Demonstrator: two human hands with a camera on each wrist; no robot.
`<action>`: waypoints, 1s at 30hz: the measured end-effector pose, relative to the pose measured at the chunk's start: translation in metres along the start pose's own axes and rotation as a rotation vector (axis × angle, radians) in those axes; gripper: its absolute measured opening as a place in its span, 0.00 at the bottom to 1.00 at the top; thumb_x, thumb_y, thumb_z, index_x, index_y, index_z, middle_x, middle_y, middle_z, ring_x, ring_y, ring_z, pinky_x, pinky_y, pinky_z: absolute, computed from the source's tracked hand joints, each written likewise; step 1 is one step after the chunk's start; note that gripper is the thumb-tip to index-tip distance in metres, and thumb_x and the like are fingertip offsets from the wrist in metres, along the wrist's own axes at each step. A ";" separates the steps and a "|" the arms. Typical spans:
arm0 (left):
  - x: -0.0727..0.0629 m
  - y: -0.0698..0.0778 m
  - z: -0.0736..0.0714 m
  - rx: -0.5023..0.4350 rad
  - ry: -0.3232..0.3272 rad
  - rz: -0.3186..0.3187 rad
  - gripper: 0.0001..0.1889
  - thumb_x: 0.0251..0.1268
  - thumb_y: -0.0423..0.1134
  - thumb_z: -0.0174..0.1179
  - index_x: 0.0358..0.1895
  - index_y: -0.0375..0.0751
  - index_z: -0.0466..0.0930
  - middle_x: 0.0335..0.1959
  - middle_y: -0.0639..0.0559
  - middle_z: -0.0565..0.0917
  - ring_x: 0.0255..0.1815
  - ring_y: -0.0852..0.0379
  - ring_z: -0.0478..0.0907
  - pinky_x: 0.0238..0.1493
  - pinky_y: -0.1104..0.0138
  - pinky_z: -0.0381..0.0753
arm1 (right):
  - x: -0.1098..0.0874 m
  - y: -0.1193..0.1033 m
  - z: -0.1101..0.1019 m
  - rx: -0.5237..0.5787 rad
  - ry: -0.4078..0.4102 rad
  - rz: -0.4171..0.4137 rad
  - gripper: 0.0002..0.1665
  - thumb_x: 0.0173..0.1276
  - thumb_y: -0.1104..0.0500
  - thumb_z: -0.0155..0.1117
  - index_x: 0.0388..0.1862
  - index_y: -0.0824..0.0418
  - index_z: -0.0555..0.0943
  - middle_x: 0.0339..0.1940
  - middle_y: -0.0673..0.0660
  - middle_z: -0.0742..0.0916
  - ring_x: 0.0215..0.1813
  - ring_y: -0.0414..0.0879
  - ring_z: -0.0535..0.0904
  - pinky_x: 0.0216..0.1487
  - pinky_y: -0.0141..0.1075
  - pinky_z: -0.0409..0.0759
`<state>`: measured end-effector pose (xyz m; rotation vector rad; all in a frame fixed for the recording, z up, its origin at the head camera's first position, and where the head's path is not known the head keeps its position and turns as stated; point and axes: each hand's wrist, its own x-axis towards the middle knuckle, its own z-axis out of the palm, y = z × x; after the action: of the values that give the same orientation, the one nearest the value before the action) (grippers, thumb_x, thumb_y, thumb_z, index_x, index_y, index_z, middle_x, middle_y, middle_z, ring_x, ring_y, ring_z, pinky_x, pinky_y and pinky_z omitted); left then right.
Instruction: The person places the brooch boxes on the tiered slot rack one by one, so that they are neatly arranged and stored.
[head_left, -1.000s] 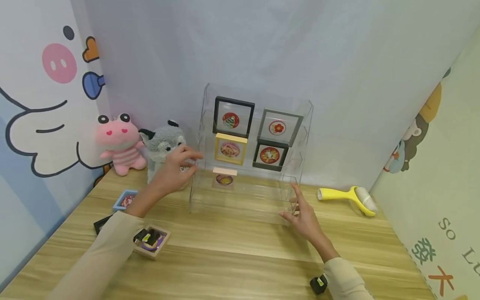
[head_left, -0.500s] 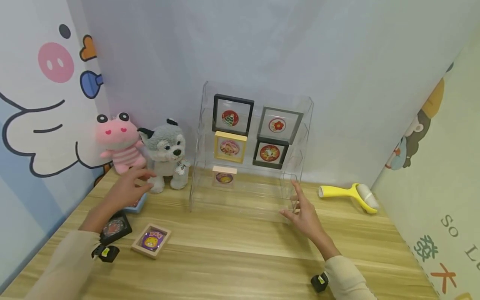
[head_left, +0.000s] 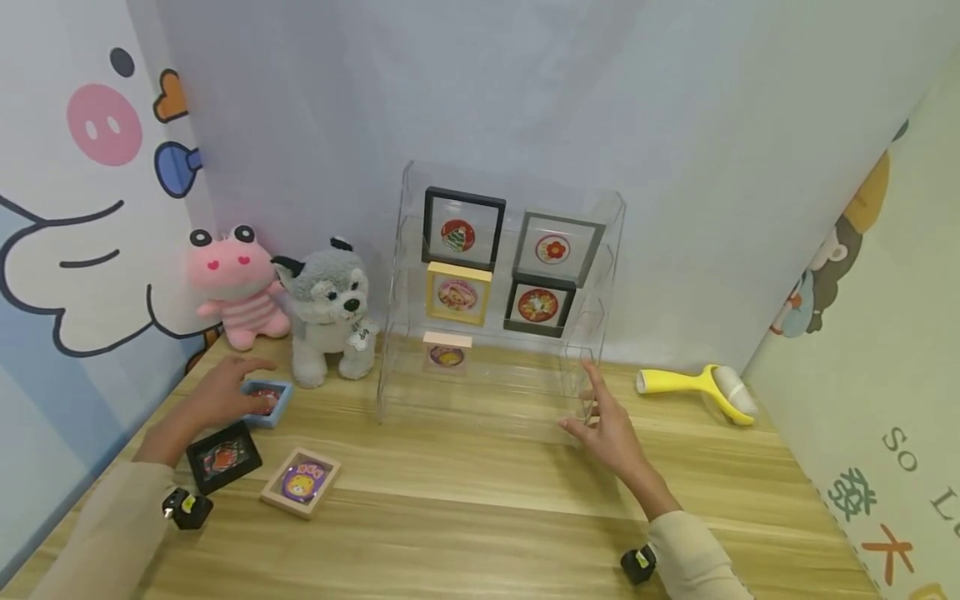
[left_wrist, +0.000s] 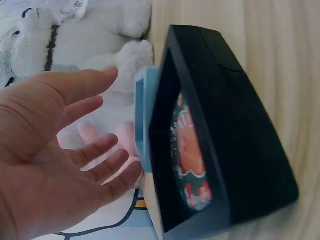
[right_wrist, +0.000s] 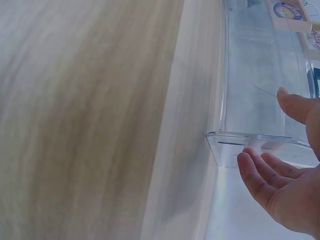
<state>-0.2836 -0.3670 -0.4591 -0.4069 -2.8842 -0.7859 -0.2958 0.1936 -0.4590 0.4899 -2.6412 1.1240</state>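
Observation:
My left hand (head_left: 217, 392) hovers over a small light-blue picture frame (head_left: 281, 408) lying on the table, its fingers spread and holding nothing. Nearer the front lies a black frame (head_left: 224, 457), large in the left wrist view. A light-wood frame (head_left: 301, 483) with a purple bear picture lies to its right. My right hand (head_left: 612, 433) is at the lower right edge of a clear acrylic rack (head_left: 517, 403). In the right wrist view, its thumb is in front and its loosely bent fingers are beside the side panel (right_wrist: 260, 137); firm contact cannot be told.
On the rack stand several framed round pictures, including a black one (head_left: 464, 192), a grey one (head_left: 558, 248) and a yellow one (head_left: 458, 317). Left of it sit a husky plush (head_left: 330, 312) and a pink plush (head_left: 238, 287). A yellow-handled roller (head_left: 686, 383) lies at right.
My left hand has moved from the rack's left side, past the husky plush, leftward and down to the blue frame. The right hand has stayed at the rack's edge.

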 end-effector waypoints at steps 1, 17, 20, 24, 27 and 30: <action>0.000 -0.001 0.001 0.017 -0.019 -0.020 0.31 0.55 0.37 0.73 0.58 0.22 0.74 0.53 0.18 0.75 0.55 0.21 0.69 0.50 0.35 0.72 | 0.000 0.000 0.000 0.002 -0.001 0.000 0.56 0.60 0.64 0.75 0.80 0.51 0.53 0.53 0.73 0.80 0.47 0.68 0.83 0.41 0.45 0.86; -0.001 -0.003 0.009 -0.025 -0.061 -0.007 0.36 0.48 0.39 0.78 0.59 0.22 0.74 0.56 0.20 0.74 0.57 0.24 0.69 0.52 0.37 0.71 | -0.001 0.002 -0.001 0.005 -0.004 -0.003 0.58 0.59 0.64 0.76 0.81 0.50 0.52 0.53 0.72 0.80 0.46 0.67 0.83 0.40 0.45 0.86; -0.001 -0.002 0.010 -0.037 -0.059 0.005 0.37 0.49 0.40 0.77 0.61 0.22 0.73 0.57 0.20 0.73 0.57 0.24 0.69 0.53 0.37 0.71 | -0.001 0.002 -0.001 0.004 -0.008 0.003 0.58 0.59 0.64 0.76 0.81 0.49 0.52 0.53 0.73 0.80 0.47 0.67 0.83 0.41 0.45 0.86; -0.003 -0.002 0.010 0.005 -0.063 -0.054 0.40 0.52 0.45 0.75 0.64 0.22 0.70 0.56 0.18 0.72 0.56 0.25 0.69 0.51 0.37 0.72 | -0.001 0.002 -0.001 0.002 -0.010 0.008 0.58 0.59 0.63 0.76 0.81 0.49 0.52 0.54 0.72 0.80 0.47 0.67 0.83 0.41 0.45 0.86; -0.006 -0.003 0.009 0.078 -0.076 -0.115 0.44 0.52 0.50 0.75 0.63 0.19 0.68 0.52 0.19 0.75 0.50 0.29 0.73 0.47 0.40 0.74 | -0.001 0.002 -0.001 0.001 -0.009 0.005 0.58 0.59 0.63 0.76 0.81 0.51 0.52 0.53 0.72 0.80 0.47 0.67 0.83 0.41 0.45 0.86; -0.008 -0.004 0.006 0.119 -0.099 -0.152 0.46 0.51 0.52 0.75 0.62 0.15 0.67 0.47 0.20 0.76 0.45 0.32 0.74 0.45 0.43 0.75 | -0.001 0.001 -0.001 0.003 -0.006 0.000 0.57 0.59 0.64 0.76 0.80 0.53 0.53 0.53 0.72 0.80 0.47 0.67 0.83 0.40 0.45 0.86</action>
<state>-0.2774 -0.3691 -0.4680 -0.2209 -3.0639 -0.6264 -0.2951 0.1949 -0.4596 0.4946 -2.6448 1.1283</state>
